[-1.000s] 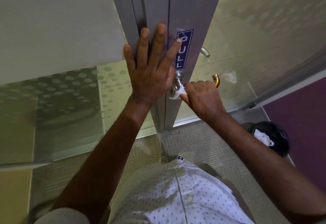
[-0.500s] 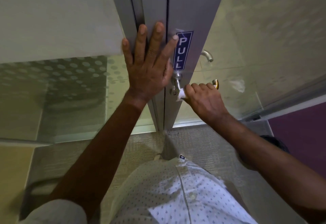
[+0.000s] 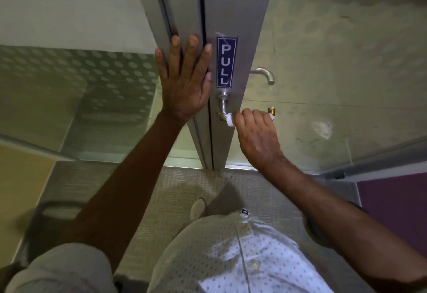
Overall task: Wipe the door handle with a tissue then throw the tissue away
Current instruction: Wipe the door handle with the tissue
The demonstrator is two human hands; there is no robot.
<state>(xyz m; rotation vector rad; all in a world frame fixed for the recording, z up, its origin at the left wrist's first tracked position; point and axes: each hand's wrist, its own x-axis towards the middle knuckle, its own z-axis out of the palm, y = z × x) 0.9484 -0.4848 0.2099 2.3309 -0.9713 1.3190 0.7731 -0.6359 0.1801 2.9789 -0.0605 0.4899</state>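
left hand (image 3: 184,84) blocking door frame (image 3: 182,15)

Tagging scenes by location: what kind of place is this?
Likely an office or commercial interior. Cues: a metal-framed door bearing a blue PULL sign, frosted dotted glass partitions, and low-pile carpet. The right hand wipes the lever handle with a tissue.

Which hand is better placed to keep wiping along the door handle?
The right hand. It is already closed around the silver metal lever door handle with the white tissue wrapped under its fingers. The left hand lies flat and empty on the grey metal door frame.
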